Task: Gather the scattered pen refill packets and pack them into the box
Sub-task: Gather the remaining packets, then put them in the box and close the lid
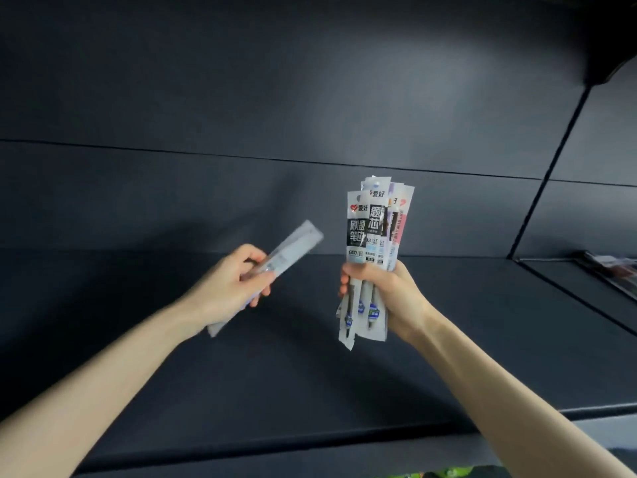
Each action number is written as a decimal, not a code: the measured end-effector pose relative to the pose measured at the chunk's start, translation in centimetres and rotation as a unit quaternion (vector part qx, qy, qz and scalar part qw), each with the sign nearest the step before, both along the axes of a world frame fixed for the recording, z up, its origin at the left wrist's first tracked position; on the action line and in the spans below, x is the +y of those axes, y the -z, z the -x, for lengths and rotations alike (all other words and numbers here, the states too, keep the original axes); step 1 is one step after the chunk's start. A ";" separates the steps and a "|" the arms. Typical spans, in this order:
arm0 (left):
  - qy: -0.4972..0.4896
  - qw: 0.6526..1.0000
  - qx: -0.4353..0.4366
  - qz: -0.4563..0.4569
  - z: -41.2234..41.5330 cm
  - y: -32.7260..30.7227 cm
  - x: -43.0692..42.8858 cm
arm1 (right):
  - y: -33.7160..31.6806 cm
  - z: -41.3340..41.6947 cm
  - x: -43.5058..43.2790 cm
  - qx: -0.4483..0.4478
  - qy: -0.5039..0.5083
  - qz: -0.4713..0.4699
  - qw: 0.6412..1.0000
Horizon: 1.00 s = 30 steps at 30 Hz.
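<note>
Above the dark shelf, right hand grips an upright fan of printed plastic refill packets; left hand pinches one blurred clear packet; gathering seems advanced; box unseen, packing not begun.

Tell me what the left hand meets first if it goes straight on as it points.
Probably the packet bundle gripped by the right hand; the left hand and its single packet aim there, though depth is unclear.

Our two forearms show bare all the way from the view's lower edge to the wrists; our left hand and right hand are bare too.
</note>
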<state>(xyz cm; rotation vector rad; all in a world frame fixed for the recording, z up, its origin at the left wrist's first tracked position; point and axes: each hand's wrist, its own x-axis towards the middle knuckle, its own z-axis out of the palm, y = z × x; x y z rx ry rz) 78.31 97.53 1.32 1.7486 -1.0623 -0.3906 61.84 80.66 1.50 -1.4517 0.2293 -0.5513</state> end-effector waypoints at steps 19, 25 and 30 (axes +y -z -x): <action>0.013 0.950 0.229 0.211 0.4 -1.3 -3.5 | 1.0 -5.9 0.3 -0.009 -0.108 -0.046 0.993; 0.042 0.998 0.032 0.019 -2.1 -2.6 -1.2 | 0.2 -5.3 -1.1 -0.054 -0.014 -0.072 0.996; 0.100 0.992 0.019 -0.079 -1.5 -2.5 -1.1 | -0.2 -5.1 -1.5 -0.017 -0.002 -0.041 0.999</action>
